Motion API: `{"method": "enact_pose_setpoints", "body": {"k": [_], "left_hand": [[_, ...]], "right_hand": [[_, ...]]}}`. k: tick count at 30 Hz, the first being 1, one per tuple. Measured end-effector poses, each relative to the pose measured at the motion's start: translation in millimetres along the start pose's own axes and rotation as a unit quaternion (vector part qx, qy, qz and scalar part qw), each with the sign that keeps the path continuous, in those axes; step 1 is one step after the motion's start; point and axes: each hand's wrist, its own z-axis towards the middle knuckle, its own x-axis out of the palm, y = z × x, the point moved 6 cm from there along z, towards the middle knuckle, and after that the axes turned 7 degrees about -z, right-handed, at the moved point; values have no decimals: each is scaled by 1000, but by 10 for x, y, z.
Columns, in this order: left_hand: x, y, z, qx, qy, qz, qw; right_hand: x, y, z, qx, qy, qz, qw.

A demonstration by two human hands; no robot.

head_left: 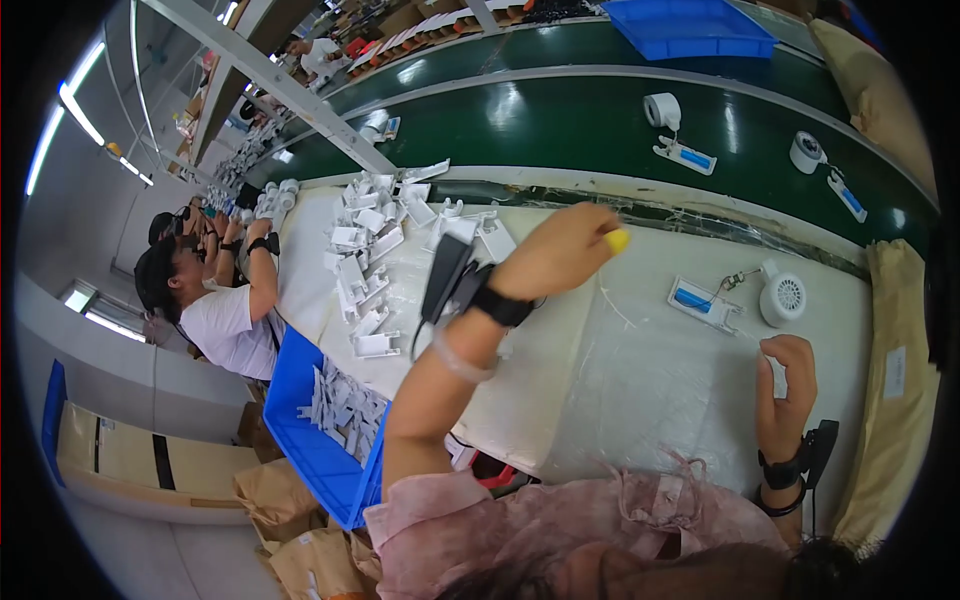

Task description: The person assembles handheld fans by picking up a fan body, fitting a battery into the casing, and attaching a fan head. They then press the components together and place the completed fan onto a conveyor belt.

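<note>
My left hand (560, 252) is over the middle of the bench, its fingers curled together. A small yellow thing (617, 240) shows at the fingertips; whether it is worn or held is unclear. My right hand (787, 390) hovers at the right with fingers loosely curved and thumb apart, nothing visible between them. Just beyond it stands a white round housing (784, 297) with a slotted grille. Thin wires and a small circuit board (734, 282) join it to a white plastic holder (708, 306) containing a blue cylindrical cell (692, 300). Neither hand touches this set.
White plastic parts (372, 235) are heaped left of my left arm. Below them, a blue bin (300, 440) holds more pieces. A green conveyor (560, 125) carries similar wired sets (690, 155) and a blue tray (685, 30). Co-workers (230, 325) sit at the left.
</note>
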Motion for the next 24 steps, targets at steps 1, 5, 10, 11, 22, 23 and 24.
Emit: {"method": "enact_pose_setpoints", "body": {"k": [1, 5, 10, 11, 22, 23, 24], "left_hand": [[-89, 68, -203, -66, -12, 111, 992], [-121, 226, -768, -217, 35, 335, 916], [3, 540, -1082, -285, 62, 332, 897], [-39, 504, -1070, -270, 51, 326, 905], [287, -77, -468, -193, -26, -552, 810], [387, -143, -391, -173, -5, -583, 794], [500, -189, -327, -169, 17, -584, 794]], "right_hand": [[10, 1, -1, 1, -2, 1, 1000], [32, -25, -1, 3, 5, 1, 1000], [85, -37, 4, 4, 9, 10, 1000], [105, -60, -2, 9, 16, 17, 1000], [145, -159, -119, 30, 61, 89, 994], [120, -151, -135, 41, 48, 76, 995], [149, -130, -138, 52, 68, 124, 989]]}}
